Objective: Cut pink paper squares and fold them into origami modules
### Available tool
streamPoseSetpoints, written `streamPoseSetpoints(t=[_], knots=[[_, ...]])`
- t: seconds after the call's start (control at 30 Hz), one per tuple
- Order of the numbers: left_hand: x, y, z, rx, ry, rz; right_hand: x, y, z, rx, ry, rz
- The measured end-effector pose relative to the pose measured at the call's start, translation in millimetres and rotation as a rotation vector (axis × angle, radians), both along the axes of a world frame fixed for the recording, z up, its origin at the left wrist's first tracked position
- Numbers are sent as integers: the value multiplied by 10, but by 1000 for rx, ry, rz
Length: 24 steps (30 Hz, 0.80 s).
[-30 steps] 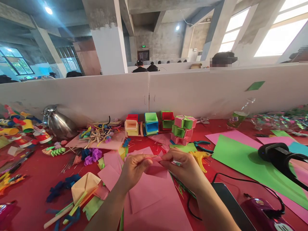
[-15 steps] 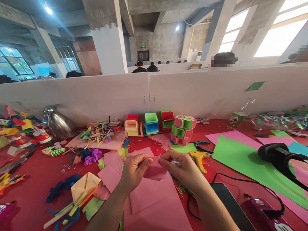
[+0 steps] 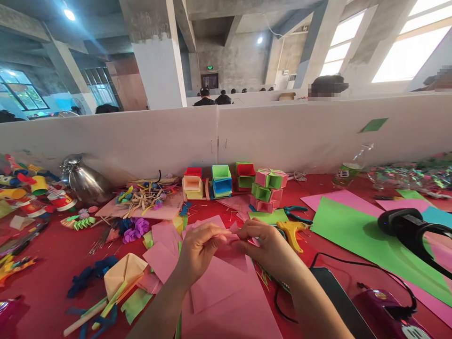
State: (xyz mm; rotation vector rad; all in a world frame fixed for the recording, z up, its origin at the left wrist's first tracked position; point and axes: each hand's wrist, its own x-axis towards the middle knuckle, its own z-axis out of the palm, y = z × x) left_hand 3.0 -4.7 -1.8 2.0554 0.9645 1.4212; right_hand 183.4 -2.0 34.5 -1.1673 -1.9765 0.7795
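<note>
My left hand [image 3: 203, 249] and my right hand [image 3: 259, 242] pinch a small piece of pink paper [image 3: 232, 238] between them, thumbs and fingertips closed on its two sides. The paper is tilted so that mostly its edge shows, and the fingers hide part of it. Below the hands lie loose pink squares [image 3: 215, 287] on a larger pink sheet [image 3: 233, 322]. A yellow glue gun [image 3: 294, 234] rests just right of my right hand, with blue-handled pliers [image 3: 297, 213] behind it.
Folded paper boxes [image 3: 221, 181] stand along the white partition [image 3: 141, 136]. A steel jug [image 3: 84, 179] and a pile of sticks [image 3: 144, 197] are at the back left. Green card [image 3: 353, 235], a phone [image 3: 339, 296] and a black cable [image 3: 367, 267] lie on the right.
The pink paper between my fingers has tipped from showing its face to nearly edge-on. My right hand's fingers have curled in closer towards the left hand.
</note>
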Motion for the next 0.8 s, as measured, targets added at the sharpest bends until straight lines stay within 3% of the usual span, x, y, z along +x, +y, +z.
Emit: streamPoseSetpoints(t=[0.1, 0.33, 0.5, 0.67, 0.8], knots=[[-24, 3, 12, -21, -26, -12, 0, -3, -6, 58, -1, -7], [-39, 26, 27, -377, -72, 20, 28, 10, -1, 154, -46, -19], [-59, 45, -1, -432, -162, 114, 37, 16, 12, 170, -63, -61], [-109, 32, 84, -458, -25, 11, 25, 10, 3, 238, -77, -43], [-104, 41, 107, -328, -23, -50, 20, -9, 6, 313, -122, -37]])
